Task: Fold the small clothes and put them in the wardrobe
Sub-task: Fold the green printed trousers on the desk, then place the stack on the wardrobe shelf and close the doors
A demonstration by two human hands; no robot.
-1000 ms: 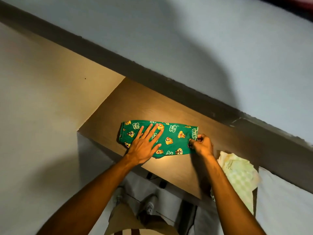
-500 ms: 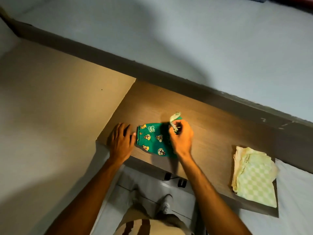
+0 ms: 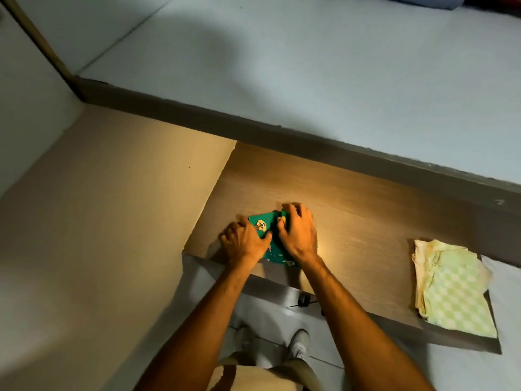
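A small green garment (image 3: 266, 228) with cartoon prints lies folded into a compact square on the wooden shelf (image 3: 361, 221), near its left front corner. My left hand (image 3: 244, 241) rests on its left part, fingers bent over the edge. My right hand (image 3: 298, 231) lies on its right part, fingers curved down over the far edge. Both hands cover most of the cloth, so only a middle strip and a bit of the near edge show.
A folded pale yellow and green checked cloth (image 3: 451, 289) lies at the shelf's right front. A beige side panel (image 3: 112, 207) rises left of the shelf. A dark ledge (image 3: 282, 134) and a grey surface run behind. My shoes stand on the floor below.
My right hand brought the garment's right end over to the left, folding it smaller. Both hands now lie on top of the folded square; the view has pulled back.
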